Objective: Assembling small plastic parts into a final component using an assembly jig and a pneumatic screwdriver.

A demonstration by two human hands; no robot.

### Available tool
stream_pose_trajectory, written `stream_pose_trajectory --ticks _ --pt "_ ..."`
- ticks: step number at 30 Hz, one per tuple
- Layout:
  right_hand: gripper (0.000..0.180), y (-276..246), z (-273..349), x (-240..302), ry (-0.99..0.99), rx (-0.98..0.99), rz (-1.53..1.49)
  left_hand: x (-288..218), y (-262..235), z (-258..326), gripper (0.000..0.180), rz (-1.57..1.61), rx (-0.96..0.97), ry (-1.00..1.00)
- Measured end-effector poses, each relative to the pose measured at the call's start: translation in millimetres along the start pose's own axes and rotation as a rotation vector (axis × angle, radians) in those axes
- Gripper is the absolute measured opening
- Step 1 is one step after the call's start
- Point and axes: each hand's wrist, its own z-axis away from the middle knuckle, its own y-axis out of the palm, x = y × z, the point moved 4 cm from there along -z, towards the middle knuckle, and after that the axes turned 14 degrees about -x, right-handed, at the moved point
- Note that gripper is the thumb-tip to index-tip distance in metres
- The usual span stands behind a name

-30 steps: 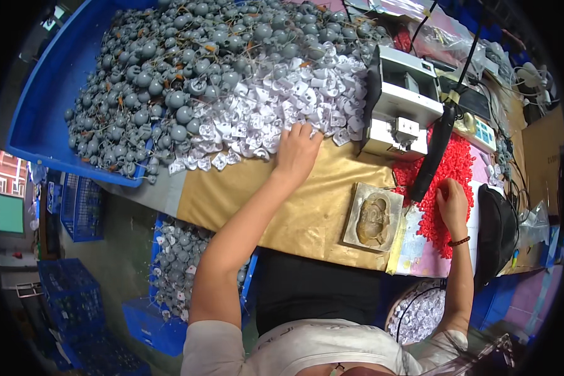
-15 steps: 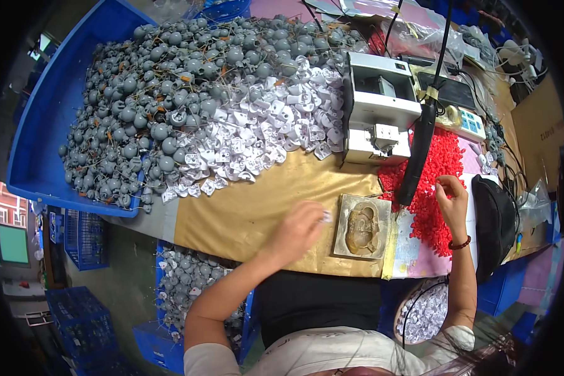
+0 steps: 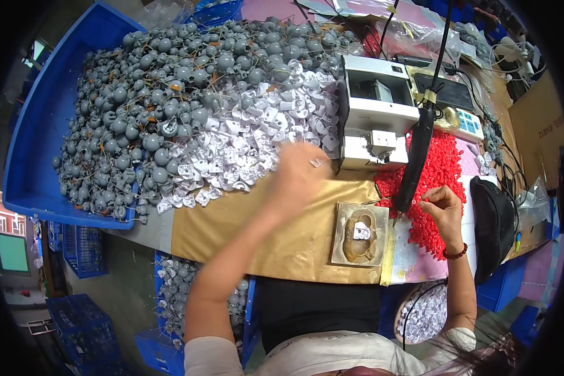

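White plastic piece (image 3: 318, 162) sits pinched in the blurred left hand (image 3: 301, 175); best lowered squarely onto the jig (image 3: 359, 233) just right, while the right hand (image 3: 443, 207) pinches a red cap.

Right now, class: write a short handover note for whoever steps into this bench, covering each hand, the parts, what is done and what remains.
Left hand: blurred, over the edge of the white parts pile; grip unclear.
Right hand: at the red pieces, fingers pinched, beside the hanging black tool.
Fixture block: one white part seated.
Grey parts fill the blue tray.
Done: one part loaded. Left: both large piles.
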Motion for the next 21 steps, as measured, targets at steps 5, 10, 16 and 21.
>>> stream_pose_trajectory --ticks 5,10,16,21 --pt "0.026 16 4 -1 -0.117 0.011 0.118 82 -38 -130 0.022 -0.589 -0.436 0.427" --pt "0.024 35 14 21 -0.3 0.088 0.325 104 -19 -178 0.026 -0.82 -0.341 0.363" --pt "0.02 66 30 47 -0.404 0.214 0.334 97 -46 -176 0.013 -0.586 -0.492 0.589" --pt "0.017 86 41 45 -0.494 0.356 0.357 14 -89 -114 0.013 -0.384 -0.297 0.277"
